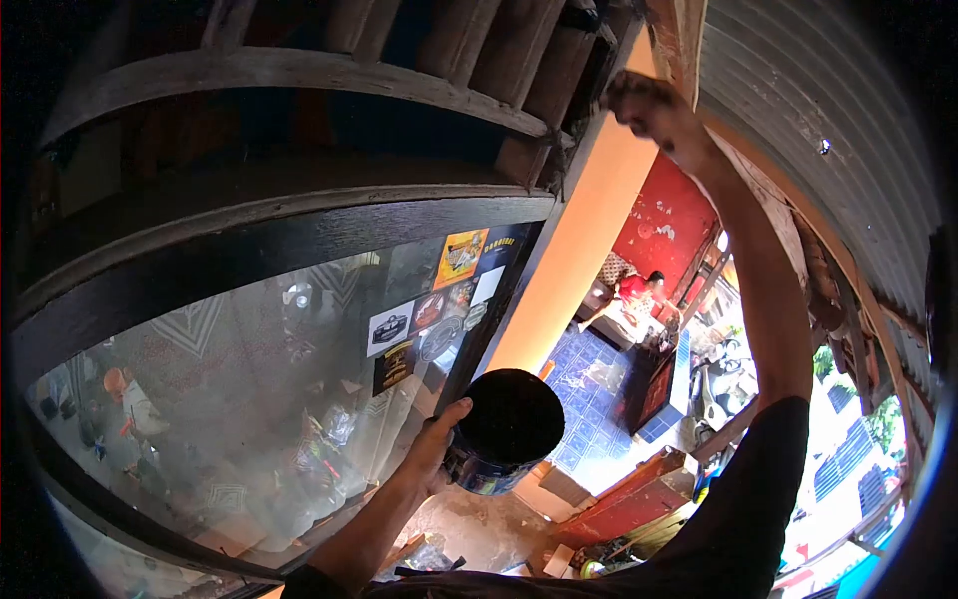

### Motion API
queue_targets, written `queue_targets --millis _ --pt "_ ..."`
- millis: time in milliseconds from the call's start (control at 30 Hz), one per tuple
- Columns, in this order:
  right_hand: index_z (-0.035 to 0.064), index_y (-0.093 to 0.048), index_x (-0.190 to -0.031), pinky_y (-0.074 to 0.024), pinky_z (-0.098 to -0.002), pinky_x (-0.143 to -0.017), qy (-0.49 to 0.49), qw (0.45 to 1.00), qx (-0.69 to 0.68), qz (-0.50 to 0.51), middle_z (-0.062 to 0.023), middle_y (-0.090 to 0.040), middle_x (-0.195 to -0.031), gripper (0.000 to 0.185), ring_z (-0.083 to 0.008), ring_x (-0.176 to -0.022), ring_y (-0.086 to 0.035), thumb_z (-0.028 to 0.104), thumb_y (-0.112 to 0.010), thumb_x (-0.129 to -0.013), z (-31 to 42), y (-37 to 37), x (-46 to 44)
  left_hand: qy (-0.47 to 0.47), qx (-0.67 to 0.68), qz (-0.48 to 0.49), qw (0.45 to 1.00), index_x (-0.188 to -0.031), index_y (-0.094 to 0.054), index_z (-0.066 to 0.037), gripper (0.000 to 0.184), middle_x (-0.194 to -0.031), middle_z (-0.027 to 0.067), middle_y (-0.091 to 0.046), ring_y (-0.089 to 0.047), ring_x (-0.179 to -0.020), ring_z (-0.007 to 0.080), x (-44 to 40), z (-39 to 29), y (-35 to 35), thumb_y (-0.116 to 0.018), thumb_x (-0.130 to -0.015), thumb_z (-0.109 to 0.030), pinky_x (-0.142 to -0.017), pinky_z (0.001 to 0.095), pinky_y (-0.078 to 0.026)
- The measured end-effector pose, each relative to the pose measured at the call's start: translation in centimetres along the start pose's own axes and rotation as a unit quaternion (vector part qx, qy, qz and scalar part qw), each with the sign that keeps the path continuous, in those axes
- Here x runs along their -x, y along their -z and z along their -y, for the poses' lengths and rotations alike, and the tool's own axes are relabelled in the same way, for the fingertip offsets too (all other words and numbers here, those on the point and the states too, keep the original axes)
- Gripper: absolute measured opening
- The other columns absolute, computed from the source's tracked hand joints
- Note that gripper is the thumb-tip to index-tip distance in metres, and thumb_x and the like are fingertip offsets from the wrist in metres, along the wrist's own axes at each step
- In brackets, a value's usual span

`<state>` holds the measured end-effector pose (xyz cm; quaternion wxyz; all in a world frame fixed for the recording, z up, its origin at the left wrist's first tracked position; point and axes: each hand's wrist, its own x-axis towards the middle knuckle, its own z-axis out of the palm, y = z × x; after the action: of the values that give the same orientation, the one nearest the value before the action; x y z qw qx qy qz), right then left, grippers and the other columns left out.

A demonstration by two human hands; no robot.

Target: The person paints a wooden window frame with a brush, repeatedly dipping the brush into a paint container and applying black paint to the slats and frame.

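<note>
- L hand [434, 451] is gripping the can [497, 477], thumb by the rim, fingers curling round its wall; can is hanging low in front of the body, beside the glass pane [239, 389].
- Can's mouth is facing the camera, inside looking v. dark; can't tell how full.
- R hand [649, 108] is sitting high by the top of the orange post [602, 190], fingers bent, w/ dark marks; blurred, so can't tell if it's pinching anything or touching the wood.
- Progress, judging by looks: work is prob. under way, w/ can out & R hand up high.
- Dark beam [289, 243] over the pane is showing near-black; the upper rail [289, 68] is showing greyish, worn wood; post is showing mostly even orange.
- Which surfaces are done or awaiting work: can't tell; nothing's clearly marking a finish.
</note>
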<state>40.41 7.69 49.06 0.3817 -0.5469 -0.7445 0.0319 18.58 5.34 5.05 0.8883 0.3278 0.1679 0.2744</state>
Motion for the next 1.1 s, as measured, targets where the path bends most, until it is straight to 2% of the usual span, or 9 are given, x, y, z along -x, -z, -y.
queue_targets --millis 100,233,333,467,633,667,767,900,1100 --pt "0.0076 -0.065 -0.1 -0.0413 -0.025 -0.062 0.129 0.965 0.205 -0.106 0.0003 -0.059 -0.081 0.013 -0.0091 -0.066 -0.05 0.015 -0.059 -0.091 0.2 0.4 -1.7 0.005 -0.008 -0.006 1.0 -0.145 -0.042 -0.005 0.076 -0.14 0.0184 -0.054 -0.057 -0.124 0.0309 0.6 -0.4 -0.4 -0.061 -0.09 -0.054 -0.104 0.0462 -0.045" --pt "0.005 -0.065 -0.109 -0.0492 -0.0411 -0.078 0.387 0.634 0.658 -0.123 -0.0131 -0.069 -0.094 0.02 -0.0295 -0.073 -0.06 0.011 -0.059 -0.09 1.8 0.1 -1.9 0.003 -0.006 -0.034 0.999 -0.144 -0.043 -0.004 0.074 -0.138 0.0185 -0.055 -0.058 -0.123 0.0294 1.4 -0.4 -0.5 -0.061 -0.091 -0.052 -0.104 0.044 -0.046" --pt "0.0074 -0.065 -0.11 -0.0484 -0.0453 -0.086 0.351 0.69 0.633 0.001 -0.0163 -0.069 -0.103 0.023 -0.0354 -0.081 -0.06 0.008 -0.059 -0.089 0.4 0.3 0.3 -0.011 0.003 -0.037 0.999 -0.143 -0.044 -0.002 0.072 -0.137 0.0185 -0.057 -0.058 -0.123 0.0283 1.4 -0.7 -0.4 -0.061 -0.092 -0.051 -0.104 0.0429 -0.047" --pt "0.0129 -0.063 -0.113 -0.0513 -0.0479 -0.074 0.059 0.977 0.2 0.037 -0.0123 -0.069 -0.086 0.022 -0.033 -0.076 -0.063 0.013 -0.058 -0.091 -0.1 0.2 0.1 -0.02 0.007 -0.025 0.999 -0.142 -0.044 -0.001 0.072 -0.135 0.018 -0.057 -0.059 -0.122 0.028 1.9 -1.2 -0.7 -0.062 -0.092 -0.049 -0.104 0.0432 -0.047" --pt "0.0076 -0.063 -0.108 -0.048 -0.046 -0.083 0.271 0.746 0.606 -0.057 -0.0152 -0.069 -0.098 0.022 -0.0394 -0.078 -0.06 0.012 -0.06 -0.086 0.4 0.6 0.6 -0.02 0.007 -0.027 0.999 -0.142 -0.044 -0.001 0.071 -0.134 0.0181 -0.058 -0.06 -0.12 0.0283 2.4 -1.3 -1.1 -0.062 -0.092 -0.048 -0.103 0.0439 -0.048" --pt "0.0053 -0.063 -0.101 -0.0469 -0.0413 -0.078 0.376 0.755 0.535 -0.043 -0.016 -0.067 -0.089 0.017 -0.0353 -0.076 -0.061 0.011 -0.061 -0.085 -1.9 -0.2 0.8 -0.016 0.013 -0.027 0.999 -0.142 -0.044 -0.001 0.07 -0.134 0.0183 -0.058 -0.06 -0.119 0.0285 2.5 -1.4 -1.1 -0.062 -0.092 -0.048 -0.103 0.044 -0.048" --pt "0.0012 -0.064 -0.096 -0.0444 -0.0289 -0.068 0.139 0.964 0.226 0.032 -0.0026 -0.06 -0.077 0.018 -0.0162 -0.072 -0.055 0.006 -0.053 -0.082 -3.4 -1.6 1.5 -0.026 0.005 -0.032 0.999 -0.141 -0.044 -0.001 0.07 -0.134 0.0191 -0.057 -0.06 -0.119 0.0295 2.7 -1.5 -1.3 -0.062 -0.093 -0.048 -0.102 0.0446 -0.048" --pt "0.0047 -0.066 -0.107 -0.0464 -0.0294 -0.06 0.018 0.997 0.051 -0.057 -0.0029 -0.064 -0.081 0.024 -0.0122 -0.067 -0.053 0.021 -0.062 -0.091 -0.9 2.7 -0.8 -0.022 0.022 -0.015 0.999 -0.142 -0.043 -0.001 0.069 -0.136 0.0197 -0.056 -0.059 -0.121 0.0304 2.1 -0.9 -0.2 -0.061 -0.094 -0.047 -0.103 0.0456 -0.048" --pt "0.0091 -0.063 -0.112 -0.0498 -0.0423 -0.079 0.349 0.689 0.629 -0.086 -0.0154 -0.069 -0.094 0.023 -0.0348 -0.082 -0.064 0.018 -0.059 -0.091 0.6 1.3 -0.5 -0.031 0.023 -0.026 0.999 -0.143 -0.042 -0.001 0.07 -0.138 0.0203 -0.055 -0.058 -0.123 0.0309 2.5 -1.2 -1.1 -0.06 -0.093 -0.048 -0.104 0.0458 -0.047"
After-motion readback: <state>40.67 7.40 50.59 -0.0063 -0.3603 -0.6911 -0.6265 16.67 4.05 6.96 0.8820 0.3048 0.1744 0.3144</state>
